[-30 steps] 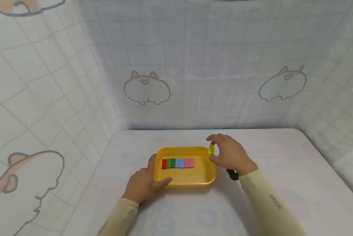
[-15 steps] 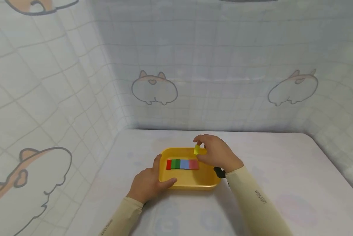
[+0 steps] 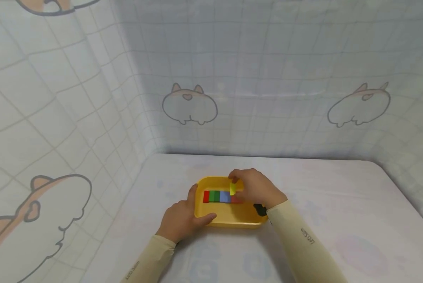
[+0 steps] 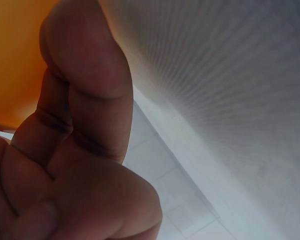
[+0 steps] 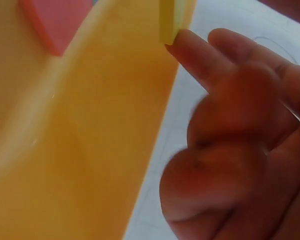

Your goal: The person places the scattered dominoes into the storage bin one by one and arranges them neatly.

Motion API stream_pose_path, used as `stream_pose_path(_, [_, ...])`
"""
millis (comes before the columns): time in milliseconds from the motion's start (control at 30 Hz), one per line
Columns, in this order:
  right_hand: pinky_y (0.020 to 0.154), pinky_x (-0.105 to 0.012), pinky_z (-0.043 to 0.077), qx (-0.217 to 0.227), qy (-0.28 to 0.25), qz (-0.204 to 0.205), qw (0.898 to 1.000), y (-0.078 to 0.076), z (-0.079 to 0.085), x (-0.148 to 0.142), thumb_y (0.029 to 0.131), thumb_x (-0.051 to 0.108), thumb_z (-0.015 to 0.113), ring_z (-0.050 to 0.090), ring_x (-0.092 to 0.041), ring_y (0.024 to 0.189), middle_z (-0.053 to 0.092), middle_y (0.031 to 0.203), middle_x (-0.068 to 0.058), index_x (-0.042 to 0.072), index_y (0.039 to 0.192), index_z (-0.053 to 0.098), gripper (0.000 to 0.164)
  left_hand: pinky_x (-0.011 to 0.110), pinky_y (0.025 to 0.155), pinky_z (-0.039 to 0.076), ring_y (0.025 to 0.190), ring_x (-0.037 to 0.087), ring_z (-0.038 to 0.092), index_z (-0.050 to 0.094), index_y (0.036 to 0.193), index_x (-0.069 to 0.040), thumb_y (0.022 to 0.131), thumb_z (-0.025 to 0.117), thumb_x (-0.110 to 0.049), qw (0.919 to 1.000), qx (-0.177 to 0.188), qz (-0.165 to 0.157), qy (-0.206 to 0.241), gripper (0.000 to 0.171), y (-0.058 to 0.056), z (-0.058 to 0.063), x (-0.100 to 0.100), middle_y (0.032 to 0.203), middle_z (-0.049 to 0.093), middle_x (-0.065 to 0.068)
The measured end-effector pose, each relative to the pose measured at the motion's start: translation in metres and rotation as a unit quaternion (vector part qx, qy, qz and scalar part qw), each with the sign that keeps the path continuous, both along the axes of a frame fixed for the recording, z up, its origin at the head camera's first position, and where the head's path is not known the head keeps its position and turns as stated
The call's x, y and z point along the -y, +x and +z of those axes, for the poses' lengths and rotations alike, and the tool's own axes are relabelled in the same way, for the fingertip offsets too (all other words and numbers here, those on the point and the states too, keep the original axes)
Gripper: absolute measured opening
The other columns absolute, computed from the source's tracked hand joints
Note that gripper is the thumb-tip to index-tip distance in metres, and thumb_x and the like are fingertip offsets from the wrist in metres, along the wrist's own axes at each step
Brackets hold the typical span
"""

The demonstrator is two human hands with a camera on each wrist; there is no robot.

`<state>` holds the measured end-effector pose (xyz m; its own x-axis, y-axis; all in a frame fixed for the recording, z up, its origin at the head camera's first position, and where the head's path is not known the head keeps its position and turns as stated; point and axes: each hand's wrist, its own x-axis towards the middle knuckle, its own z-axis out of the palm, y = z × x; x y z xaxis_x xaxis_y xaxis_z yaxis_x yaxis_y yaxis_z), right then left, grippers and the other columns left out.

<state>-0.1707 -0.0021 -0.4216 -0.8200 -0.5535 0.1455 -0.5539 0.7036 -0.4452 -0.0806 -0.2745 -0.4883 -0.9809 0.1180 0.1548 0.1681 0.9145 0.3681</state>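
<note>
My left hand (image 3: 179, 220) holds the left end of a yellow plastic tray (image 3: 229, 215), thumb over the front rim and index finger along the left side. Between the thumb and fingers of my right hand (image 3: 259, 189) I pinch a small yellow tile (image 3: 232, 189), upright, over the tray's back part. Beneath and beside it runs a row of flat tiles on the tray floor: red (image 3: 206, 196), two greens (image 3: 214, 196), light blue (image 3: 225, 197) and pink (image 3: 235, 199). My right hand partly covers the pink end. The right wrist view shows the yellow tile's end (image 5: 167, 22) at my fingertip.
A pale patterned cloth (image 3: 324, 220) covers the table. White grid-patterned curtains (image 3: 261, 94) with drawn animals stand behind and on both sides. A dark object (image 3: 260, 210) shows under my right wrist, by the tray's right end.
My right hand has carried the yellow tile leftward from the tray's right rim and lowered it towards the pink end of the row. My left hand stays at the tray.
</note>
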Motion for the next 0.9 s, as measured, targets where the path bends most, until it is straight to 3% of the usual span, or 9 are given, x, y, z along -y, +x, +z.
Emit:
stream_pose_path(267, [0.085,-0.041,0.054,-0.012,0.061,-0.027,0.998,0.0023,-0.0013,-0.0010,0.079,0.033,0.094,0.063,-0.016,0.098,0.074,0.106,0.010,0.024,0.120,0.076,0.046,0.035,0.046,0.039,0.047,0.018,0.047,0.023,0.164,-0.013,0.075,0.049,-0.100,1.0000,0.001,0.004,-0.008,0.127,0.0009,0.0027,-0.0008,0.059,0.051,0.000])
stream_pose_path(567, [0.082,-0.041,0.053,-0.003,0.116,-0.056,0.992,0.0044,-0.0041,-0.0010,0.081,0.028,0.092,0.060,-0.016,0.090,0.073,0.103,0.008,0.023,0.124,0.075,0.047,0.035,0.047,0.038,0.047,0.018,0.047,0.023,0.164,-0.012,0.075,0.048,-0.100,1.0000,0.003,0.002,-0.004,0.128,0.0007,0.0020,-0.0013,0.058,0.050,-0.001])
stream_pose_path(900, [0.079,-0.042,0.053,-0.006,0.144,-0.073,0.987,0.0031,-0.0091,-0.0021,0.080,0.021,0.089,0.060,-0.018,0.088,0.074,0.106,0.006,0.022,0.123,0.076,0.045,0.034,0.046,0.037,0.046,0.017,0.045,0.023,0.164,-0.012,0.076,0.049,-0.099,1.0000,-0.004,0.001,-0.005,0.126,0.0002,0.0007,-0.0002,0.057,0.048,-0.001])
